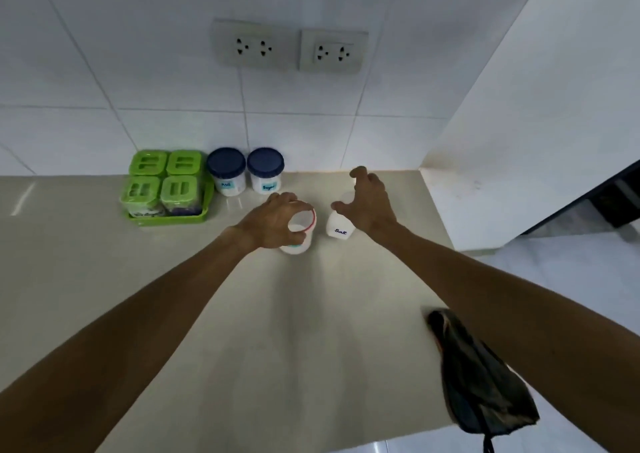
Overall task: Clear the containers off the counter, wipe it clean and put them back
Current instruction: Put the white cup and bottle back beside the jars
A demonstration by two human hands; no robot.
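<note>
A red-rimmed white tub (pixel 297 247) stands mid-desk (pixel 242 314), my left grip (pixel 273 222) curled round its top. Just right of it the tub marked "Salt" (pixel 340 231) sits under my right grip (pixel 371 200), fingers spread wide, clasping nothing. Against the tiled wall behind, blue-lidded jars (pixel 227 172) (pixel 265 170) stand beside a green tray (pixel 173 220) of four green-lidded boxes (pixel 165 182). A dark cloth (pixel 481 376) hangs over the desk's right edge.

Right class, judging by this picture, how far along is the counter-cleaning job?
Nothing clearly done: green tray and two blue-lidded jars stand by the wall, cloth lies at the counter edge. In hand: left hand grips the red-rimmed tub; right hand spreads over the salt bottle, grip unclear. Left: cannot tell whether wiping has happened.
</note>
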